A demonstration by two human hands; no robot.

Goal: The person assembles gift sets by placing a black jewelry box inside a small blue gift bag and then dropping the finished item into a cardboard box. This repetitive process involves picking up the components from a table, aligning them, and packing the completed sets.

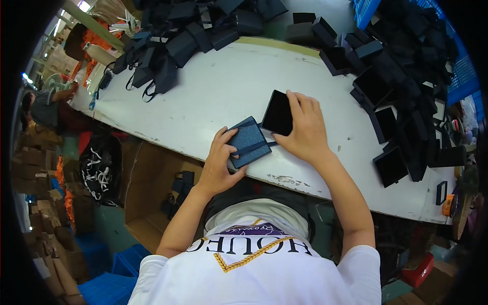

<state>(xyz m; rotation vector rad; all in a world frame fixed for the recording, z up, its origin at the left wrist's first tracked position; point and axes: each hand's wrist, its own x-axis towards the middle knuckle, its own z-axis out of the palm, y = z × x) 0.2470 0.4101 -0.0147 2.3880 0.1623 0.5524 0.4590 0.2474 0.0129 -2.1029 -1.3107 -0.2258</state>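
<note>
A white shirt (254, 269) with dark lettering and a gold zigzag is nearest. Below the near edge of the surface (203, 94), to the left, stands an open carton (147, 175) with some dark boxes (184, 183) inside; left of it sits a black bag (100, 175) full of white pieces.

At the middle of the near edge, the left hand (217, 165) grips a blue box (248, 136), fingers bent over its left side and thumb along its near side. The box has a glittery face crossed by a dark ribbon (254, 147). The ribbon runs on to the right thumb; whether it is pinched there cannot be told.

Just beside, a little farther in from the edge, the right hand (307, 127) grips a black box (277, 112) tilted up, fingers along its right side and thumb at its near corner. The two boxes are very close together at their facing sides.

Near the right end of the surface lies a small black frame (441, 193), with a black tray (390, 166) farther in. Beyond it, a heap of dark trays (378, 84) runs up the right end to the far corner, beside a blue crate (463, 76). At the left end is another person (46, 109). Dark pouches (185, 43) crowd the far left part.
</note>
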